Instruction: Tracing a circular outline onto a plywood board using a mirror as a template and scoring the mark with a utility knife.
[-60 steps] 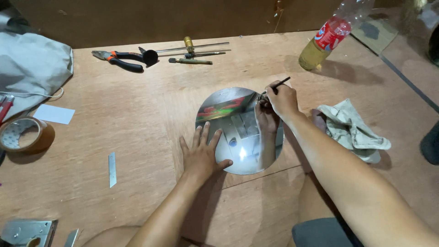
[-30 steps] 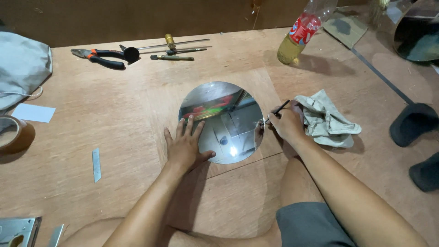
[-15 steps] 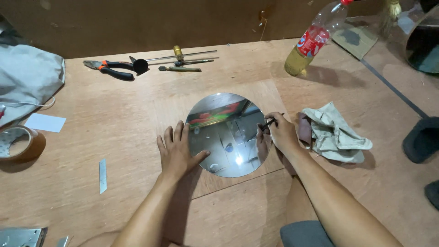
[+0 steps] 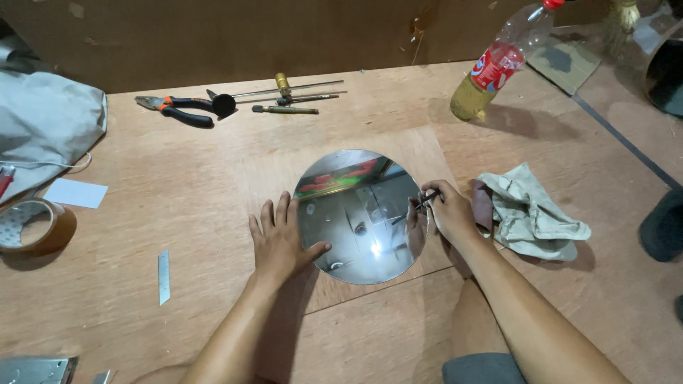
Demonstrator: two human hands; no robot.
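Nearest the front edge of the wooden table (image 4: 142, 213), a metal bracket (image 4: 35, 370) sits at the front left corner and a slim steel blade (image 4: 163, 276) lies bare just beyond it; a sweeping forearm could catch that blade.

The round mirror disc (image 4: 359, 215) lies flat near the middle of the table. The left hand (image 4: 279, 242) presses down on its left rim, fingers spread flat, thumb on the glass, gripping nothing. The right hand (image 4: 449, 212) rests at the right rim, fingers pinched closed around a thin dark scribing tool (image 4: 420, 204) whose tip meets the glass.

Risks, as judged:
1. Tool tip skids off the rim, if the pressure or the angle is uneven
2. Disc slides or rotates if the left palm eases
3. Exposed disc edge could cut either hand
4. Disc cracks under uneven load

The crumpled cloth (image 4: 530, 210) lies just beside the right hand and limits room on that side. Open board lies left of the disc as far as the tape roll (image 4: 32, 226) and white card (image 4: 75, 193) near the left edge. Toward the far edge, pliers (image 4: 178, 109) and screwdrivers (image 4: 288, 96) lie well apart from the disc, with bare board between. The plastic bottle (image 4: 498, 64) near the far right corner leans and could topple if knocked
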